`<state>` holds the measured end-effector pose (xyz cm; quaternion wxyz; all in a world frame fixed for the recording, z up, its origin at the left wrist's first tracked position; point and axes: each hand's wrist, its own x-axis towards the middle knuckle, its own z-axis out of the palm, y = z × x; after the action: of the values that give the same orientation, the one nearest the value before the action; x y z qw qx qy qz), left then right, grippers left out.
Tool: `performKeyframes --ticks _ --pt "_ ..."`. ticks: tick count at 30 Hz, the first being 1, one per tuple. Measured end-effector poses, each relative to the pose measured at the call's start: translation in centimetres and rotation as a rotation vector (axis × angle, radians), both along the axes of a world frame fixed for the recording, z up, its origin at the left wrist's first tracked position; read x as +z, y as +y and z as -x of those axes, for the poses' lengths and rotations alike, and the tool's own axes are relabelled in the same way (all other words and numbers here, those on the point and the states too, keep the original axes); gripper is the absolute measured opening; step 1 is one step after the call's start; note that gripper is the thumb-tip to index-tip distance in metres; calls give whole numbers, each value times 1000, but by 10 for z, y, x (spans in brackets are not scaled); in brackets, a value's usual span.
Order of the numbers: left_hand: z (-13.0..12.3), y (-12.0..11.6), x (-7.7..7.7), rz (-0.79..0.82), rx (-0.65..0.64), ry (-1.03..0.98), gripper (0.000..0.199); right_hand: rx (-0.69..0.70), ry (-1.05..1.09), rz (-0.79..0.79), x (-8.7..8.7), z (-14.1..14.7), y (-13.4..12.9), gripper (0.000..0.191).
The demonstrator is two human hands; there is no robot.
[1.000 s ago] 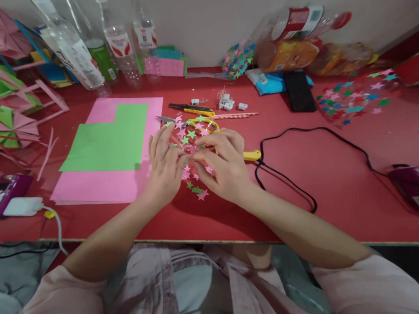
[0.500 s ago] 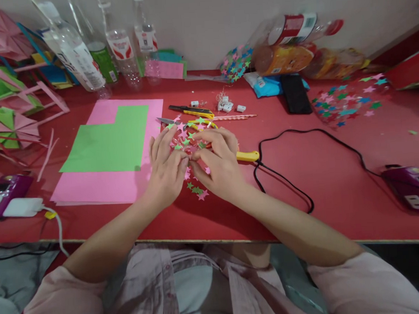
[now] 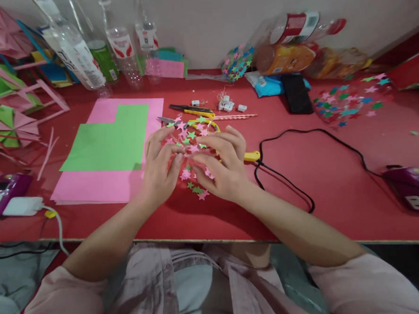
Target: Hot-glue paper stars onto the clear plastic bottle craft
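Between my hands on the red table lies a see-through piece covered with pink and green paper stars (image 3: 191,135); its exact shape is hard to make out. My left hand (image 3: 160,167) is at its left side, thumb and forefinger apart. Over its right side, my right hand (image 3: 222,163) has its fingers spread and curved. Both sets of fingertips are at or just above the stars, and I cannot tell whether they touch. Partly behind my right hand is a yellow-handled tool (image 3: 252,156) with a black cord. Scissors (image 3: 165,120) with yellow handles lie just beyond the stars.
Green paper (image 3: 105,146) lies on pink sheets (image 3: 94,187) at left. Farther back are a yellow cutter (image 3: 192,110), small white pieces (image 3: 227,104) and a black phone (image 3: 296,94). Bottles (image 3: 123,53) and star-covered clear pieces (image 3: 239,63) line the wall. A cord (image 3: 310,130) crosses the right side.
My fingertips were together over the middle of the starred piece. Now the hands have drawn apart, left hand leftward and right hand rightward, uncovering more stars.
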<state>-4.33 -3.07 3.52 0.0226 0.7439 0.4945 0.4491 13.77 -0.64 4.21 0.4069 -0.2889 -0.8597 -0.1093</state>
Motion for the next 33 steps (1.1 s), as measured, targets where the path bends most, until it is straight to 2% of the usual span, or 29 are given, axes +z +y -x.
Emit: performKeyframes --ticks 5,12,14,18,21,23,27,33 --pt "2 0 0 19 -14 -15 15 76 -107 -85 -7 -7 1 14" --pt "3 -1 2 32 -5 -28 16 79 -137 -245 -3 0 5 12" --pt "3 -1 2 30 -10 -41 16 100 -133 -206 -4 0 6 12" --pt "2 -1 0 20 -18 -57 15 110 -131 5 -6 -2 7 10" --pt "2 0 -1 9 -22 -46 13 102 -115 80 -7 -2 7 9" --pt "2 0 -1 0 -31 -36 11 90 -93 91 -8 -1 7 9" --pt "1 0 -3 -4 -26 -18 8 53 -61 6 -10 1 7 7" --pt "0 1 -5 -4 -47 -30 8 -24 -120 61 -10 1 4 9"
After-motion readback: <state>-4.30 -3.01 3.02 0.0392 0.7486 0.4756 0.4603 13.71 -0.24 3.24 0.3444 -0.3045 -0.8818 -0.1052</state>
